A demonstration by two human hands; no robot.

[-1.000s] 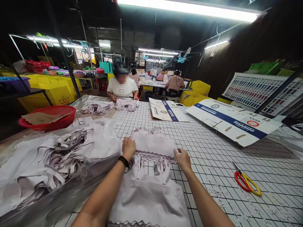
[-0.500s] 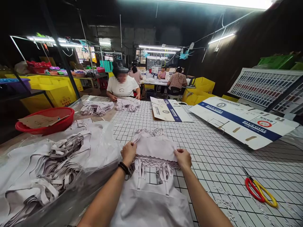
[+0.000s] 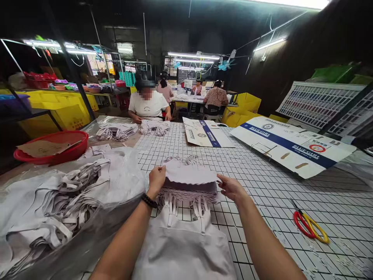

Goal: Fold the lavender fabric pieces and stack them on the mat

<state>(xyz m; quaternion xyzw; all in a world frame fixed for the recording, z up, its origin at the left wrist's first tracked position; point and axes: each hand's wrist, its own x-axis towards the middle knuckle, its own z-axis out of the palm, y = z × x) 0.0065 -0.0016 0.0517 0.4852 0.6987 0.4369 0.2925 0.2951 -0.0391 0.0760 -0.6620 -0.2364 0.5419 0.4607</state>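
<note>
This is a clothes workshop: piles of pale clothes (image 3: pixel 62 194) and scissors (image 3: pixel 309 225) cover the near tabletop (image 3: pixel 256 167), and people (image 3: pixel 216 97) sit far off under long lights (image 3: pixel 194 56).

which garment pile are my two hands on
The middle stack: your left hand and right hand hold its raised top layer. Neither touches the left heap, the nearest strapped garment or the two far bundles.

On your right, you can read "BLUE GIRL" twice on the large white-and-blue carton sheet (image 3: pixel 287 144); print around its red ring mark (image 3: pixel 317 148) is too small. The smaller carton sheet (image 3: pixel 207 134) ahead of you appears to repeat that name, slanted. You can't make out the yellow bin's red characters (image 3: pixel 77 124) or the white shirt's print (image 3: pixel 146 109).
</note>
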